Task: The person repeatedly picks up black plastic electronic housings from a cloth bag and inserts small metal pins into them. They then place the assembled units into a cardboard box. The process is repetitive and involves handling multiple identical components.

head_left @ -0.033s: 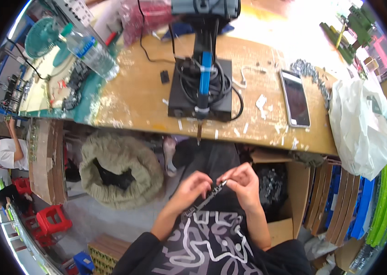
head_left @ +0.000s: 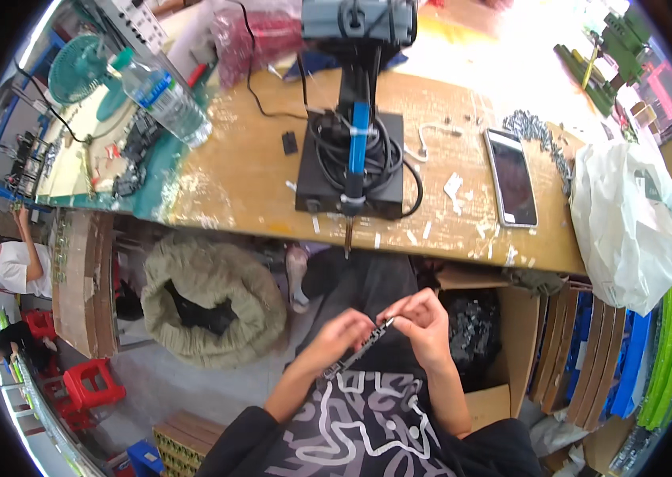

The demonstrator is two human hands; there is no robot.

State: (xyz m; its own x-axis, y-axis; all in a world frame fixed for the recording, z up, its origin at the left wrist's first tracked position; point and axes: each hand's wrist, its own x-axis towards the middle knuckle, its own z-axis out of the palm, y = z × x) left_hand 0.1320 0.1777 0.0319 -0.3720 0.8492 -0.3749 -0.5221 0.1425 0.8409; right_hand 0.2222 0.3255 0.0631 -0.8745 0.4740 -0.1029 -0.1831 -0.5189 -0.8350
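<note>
Above my lap, my right hand [head_left: 425,324] pinches the upper end of a thin, dark, segmented strip [head_left: 358,354] with small light marks. A small pale tip shows at the thumb and forefinger. My left hand [head_left: 337,338] is closed beside the same strip, its fingertips bent in near my right hand. What those left fingers grip, if anything, is too small to make out. The strip slants down to the left, over the printed front of my dark shirt.
A black-based device with a blue-wrapped handle [head_left: 358,139] and coiled cable stands at the workbench [head_left: 248,187] edge. Beyond lie a phone [head_left: 512,179], a white plastic bag [head_left: 626,230] and a bottle [head_left: 165,99]. Below are a fabric-lined bin [head_left: 217,342] and a carton of dark parts [head_left: 515,342].
My left hand has moved slightly right, closer to my right hand. The strip shows more plainly below the fingers. The bench sits a little lower in the picture.
</note>
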